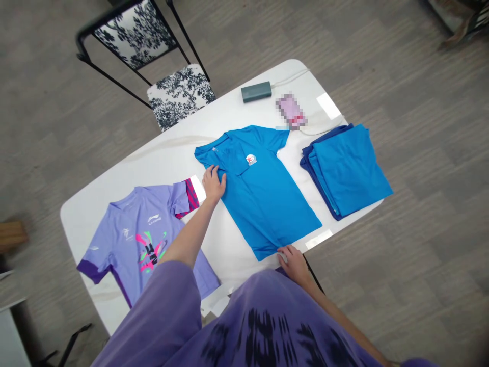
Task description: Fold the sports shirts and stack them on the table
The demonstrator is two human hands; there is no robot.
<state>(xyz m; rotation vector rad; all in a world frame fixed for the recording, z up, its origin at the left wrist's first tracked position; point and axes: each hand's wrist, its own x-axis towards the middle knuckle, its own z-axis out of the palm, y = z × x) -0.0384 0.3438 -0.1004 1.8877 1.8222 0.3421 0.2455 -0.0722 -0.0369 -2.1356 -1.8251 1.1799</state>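
On the white worktop, the blue T-shirt slants lengthwise, collar far left, hem near right. The left hand rests fingers spread near the collar; the right hand curls at the hem, its grip unclear.

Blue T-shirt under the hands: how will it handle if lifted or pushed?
The blue T-shirt is probably floppy: its thin-looking fabric lies flat, with soft creases below the collar. Likely light for its spread, being apparently thin cloth. Pushed, it may slide or bunch, since the white table looks smooth.
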